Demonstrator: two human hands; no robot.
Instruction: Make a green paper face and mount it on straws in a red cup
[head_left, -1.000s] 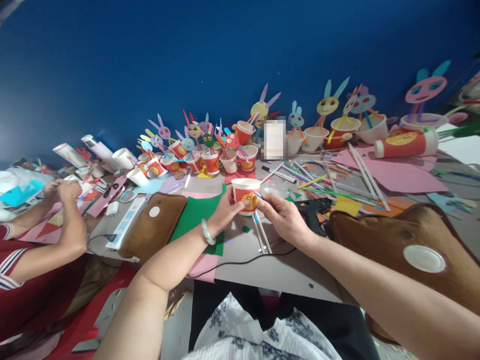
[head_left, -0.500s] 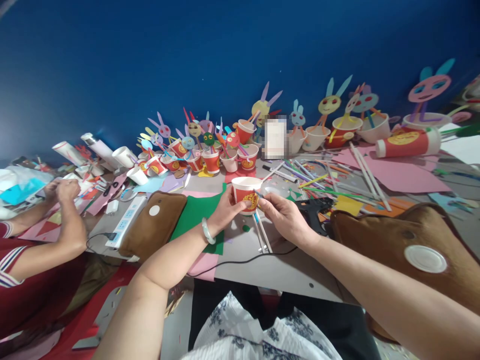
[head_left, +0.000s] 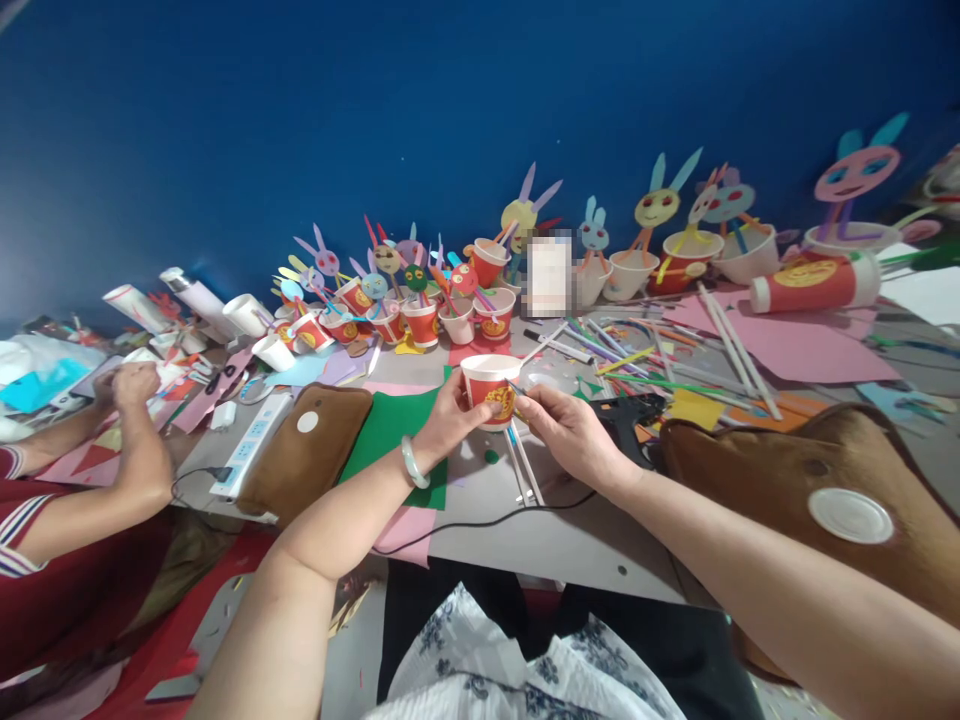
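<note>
Fingers and thumb of my left hand (head_left: 457,418) wrap round a red and white paper cup (head_left: 491,380) with a yellow print, held upright above the table. On the cup's right side, my right hand (head_left: 559,425) pinches a thin, dark bluish piece whose tip meets the cup wall; most of it is hidden by the fingers. White sticks (head_left: 523,465) lie below the cup. A green sheet (head_left: 394,430) spreads under my left forearm. Just right of my right hand rests a black glue gun (head_left: 630,425).
Paper cups with rabbit-faced figures (head_left: 660,205) line the wall. Loose coloured sticks (head_left: 622,360) cover the table behind my hands. Brown pouches (head_left: 810,500) flank me, and a power strip (head_left: 255,445) lies left. A black cable (head_left: 487,522) crosses the front. A co-worker's hands (head_left: 135,385) work at left.
Almost nothing differs. Both my hands keep their hold at the cup, and the view has shifted very slightly.
</note>
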